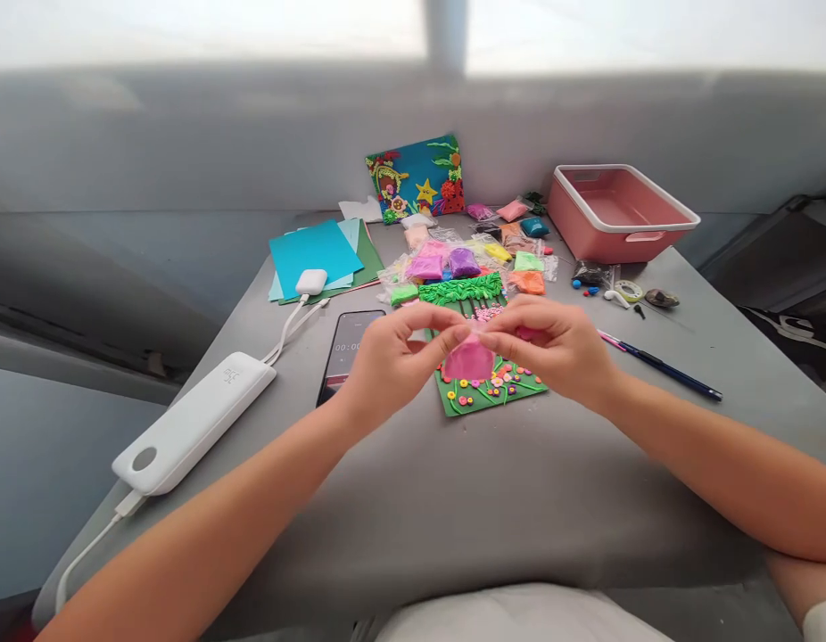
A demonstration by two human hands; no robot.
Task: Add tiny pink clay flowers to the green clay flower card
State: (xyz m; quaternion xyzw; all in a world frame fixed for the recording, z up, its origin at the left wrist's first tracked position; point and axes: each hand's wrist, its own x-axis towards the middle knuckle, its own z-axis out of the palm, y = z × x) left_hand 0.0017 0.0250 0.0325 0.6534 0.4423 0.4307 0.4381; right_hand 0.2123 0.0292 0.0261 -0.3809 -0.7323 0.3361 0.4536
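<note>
Both my hands meet in the middle, pinching the top of a small clear bag of pink clay (469,360). My left hand (408,352) grips its upper left edge between thumb and forefinger. From the other side, my right hand (553,343) pinches the upper right edge; a bit of pink shows among its fingers. The bag hangs over a green card (461,406) decorated with clay flowers, stems and a leafy green top strip. Part of the card is hidden by my hands and the bag.
Bags of coloured clay (464,261) lie behind the card. A pink basket (614,241) stands back right, pens (673,370) lie right. A phone (339,343), white power bank (195,423) and coloured sheets (312,254) are left. A sea-scene clay picture (419,183) leans at the back.
</note>
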